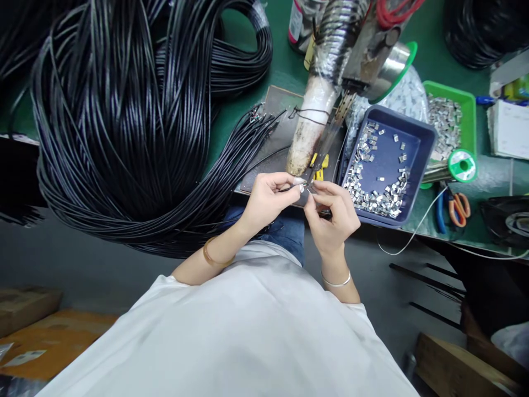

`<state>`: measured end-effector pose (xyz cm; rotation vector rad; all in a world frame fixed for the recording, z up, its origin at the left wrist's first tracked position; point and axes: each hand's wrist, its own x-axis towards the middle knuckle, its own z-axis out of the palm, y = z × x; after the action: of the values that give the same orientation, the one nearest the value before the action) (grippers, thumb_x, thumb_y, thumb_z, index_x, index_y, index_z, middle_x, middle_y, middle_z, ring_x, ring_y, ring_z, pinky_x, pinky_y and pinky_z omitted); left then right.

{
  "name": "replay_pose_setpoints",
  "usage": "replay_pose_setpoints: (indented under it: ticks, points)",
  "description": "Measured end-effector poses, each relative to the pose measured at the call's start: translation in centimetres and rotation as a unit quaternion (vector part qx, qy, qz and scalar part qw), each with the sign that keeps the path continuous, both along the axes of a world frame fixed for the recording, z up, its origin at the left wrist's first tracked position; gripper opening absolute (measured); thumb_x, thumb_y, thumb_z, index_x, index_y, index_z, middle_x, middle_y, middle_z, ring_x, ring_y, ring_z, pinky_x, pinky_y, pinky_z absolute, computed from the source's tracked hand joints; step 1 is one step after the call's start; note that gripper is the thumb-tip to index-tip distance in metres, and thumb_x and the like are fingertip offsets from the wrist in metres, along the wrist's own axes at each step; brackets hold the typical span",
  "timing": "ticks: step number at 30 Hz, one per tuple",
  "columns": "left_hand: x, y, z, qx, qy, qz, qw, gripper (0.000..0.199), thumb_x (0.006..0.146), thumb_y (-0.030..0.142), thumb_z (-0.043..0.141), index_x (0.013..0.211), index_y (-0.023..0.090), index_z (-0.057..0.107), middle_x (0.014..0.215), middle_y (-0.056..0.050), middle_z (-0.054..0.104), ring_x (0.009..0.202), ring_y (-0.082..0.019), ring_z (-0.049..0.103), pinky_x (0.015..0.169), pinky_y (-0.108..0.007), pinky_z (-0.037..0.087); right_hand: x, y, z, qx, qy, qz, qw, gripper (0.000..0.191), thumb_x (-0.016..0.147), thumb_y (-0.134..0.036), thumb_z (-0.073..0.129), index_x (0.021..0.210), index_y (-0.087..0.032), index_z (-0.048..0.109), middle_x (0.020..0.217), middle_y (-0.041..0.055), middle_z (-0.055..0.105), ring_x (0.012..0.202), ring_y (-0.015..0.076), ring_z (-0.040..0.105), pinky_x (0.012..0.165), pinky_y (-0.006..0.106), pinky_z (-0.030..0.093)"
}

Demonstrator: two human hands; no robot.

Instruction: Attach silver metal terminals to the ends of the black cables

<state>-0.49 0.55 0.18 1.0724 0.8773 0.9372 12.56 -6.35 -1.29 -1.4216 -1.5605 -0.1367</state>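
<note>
My left hand [270, 199] is closed, pinching the end of a thin black cable [264, 161] between thumb and fingertips. My right hand [334, 212] faces it a short way to the right, thumb and fingers brought together at a fine light-coloured tip; what they hold is too small to name. Just above both hands, a slim metal rod [333, 127] points down from a bench fixture, beside a white, stained duct [308, 129] with a wire tied round it. A yellow part [319, 167] lies behind the fingertips.
A large bundle of black cables [124, 121] covers the left. A blue tray [421, 165] holds small metal pieces, and a green tray [469, 110] holds more. Nearby are a wire spool [462, 165] and orange-and-blue-handled pliers [457, 209]. Cardboard boxes [53, 336] are on the floor.
</note>
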Motion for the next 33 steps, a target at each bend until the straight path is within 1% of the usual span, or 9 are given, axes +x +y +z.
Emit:
replay_pose_setpoints:
  ticks: [2,7,12,16,19,23,26,29,33]
  points:
    - [0.02,-0.06,-0.19,0.005,0.005,-0.002,1.0,0.009,0.064,0.021,0.075,0.065,0.012,0.072,0.052,0.004,0.051,0.051,-0.005,0.039,0.049,-0.019,0.032,0.05,0.02,-0.07,0.0,-0.005,-0.007,1.0,0.009,0.086,-0.015,0.065,0.087,-0.024,0.062,0.101,0.003,0.074,0.09,0.0154,0.072,0.072,0.029,0.062]
    - [-0.01,-0.34,-0.47,0.03,0.041,-0.003,0.999,0.011,0.068,0.023,0.072,0.068,0.012,0.072,0.052,0.005,0.045,0.052,-0.005,0.035,0.049,-0.02,0.029,0.03,0.15,0.0,-0.014,0.009,-0.017,1.0,0.01,0.085,-0.015,0.067,0.088,-0.023,0.064,0.096,0.0016,0.073,0.082,0.0126,0.07,0.052,0.021,0.052]
    - [-0.21,-0.42,0.03,0.06,0.056,-0.008,0.997,0.008,0.07,0.02,0.07,0.069,0.012,0.072,0.054,0.005,0.041,0.052,-0.005,0.031,0.048,-0.019,0.026,-0.26,0.08,0.47,-0.002,0.019,-0.016,1.0,0.015,0.083,-0.012,0.069,0.092,-0.024,0.068,0.098,0.0015,0.073,0.083,0.0119,0.07,0.055,0.02,0.054]
    - [-0.28,-0.2,0.19,0.029,0.042,-0.015,0.999,0.008,0.067,0.019,0.071,0.067,0.011,0.071,0.053,0.005,0.045,0.051,-0.005,0.034,0.048,-0.019,0.026,-0.27,-0.24,0.39,-0.009,0.014,-0.006,1.0,0.013,0.084,-0.013,0.068,0.09,-0.023,0.065,0.099,0.0023,0.074,0.085,0.0126,0.071,0.057,0.021,0.055]
    - [-0.28,-0.18,-0.01,0.014,0.036,-0.031,0.999,0.01,0.068,0.02,0.071,0.066,0.011,0.069,0.055,0.004,0.05,0.052,-0.005,0.038,0.05,-0.019,0.031,-0.17,-0.38,0.16,-0.02,0.027,-0.005,0.999,0.01,0.085,-0.015,0.067,0.089,-0.023,0.063,0.098,0.002,0.074,0.083,0.0122,0.071,0.052,0.02,0.052]
    - [-0.27,-0.51,-0.46,0.052,0.059,-0.03,0.996,0.011,0.072,0.022,0.07,0.068,0.011,0.07,0.053,0.005,0.045,0.051,-0.005,0.033,0.048,-0.018,0.029,-0.12,-0.2,0.11,-0.019,0.038,-0.013,0.999,0.012,0.084,-0.013,0.069,0.089,-0.023,0.065,0.095,0.0017,0.074,0.083,0.0121,0.07,0.052,0.02,0.051]
    - [-0.28,-0.81,-0.5,0.089,0.074,-0.023,0.993,0.012,0.076,0.021,0.066,0.076,0.012,0.074,0.056,0.004,0.047,0.052,-0.005,0.033,0.047,-0.017,0.029,-0.18,-0.01,0.23,-0.018,0.03,-0.018,0.999,0.013,0.084,-0.013,0.07,0.09,-0.024,0.068,0.094,0.0009,0.074,0.083,0.0127,0.071,0.052,0.021,0.052]
    - [-0.34,-0.89,-0.3,0.114,0.077,-0.015,0.99,0.012,0.074,0.018,0.066,0.08,0.012,0.075,0.057,0.005,0.047,0.05,-0.004,0.03,0.046,-0.017,0.027,-0.28,0.01,0.27,-0.01,0.027,-0.021,0.999,0.017,0.083,-0.013,0.071,0.094,-0.026,0.07,0.097,0.0004,0.073,0.086,0.0135,0.071,0.056,0.022,0.055]
    - [-0.48,-0.69,-0.43,0.102,0.066,-0.02,0.992,0.012,0.074,0.021,0.068,0.077,0.011,0.075,0.054,0.005,0.043,0.051,-0.005,0.03,0.047,-0.018,0.025,-0.34,-0.28,0.11,0.007,0.006,-0.009,1.0,0.019,0.081,-0.011,0.072,0.094,-0.025,0.067,0.101,0.0015,0.074,0.086,0.0133,0.072,0.065,0.024,0.06]
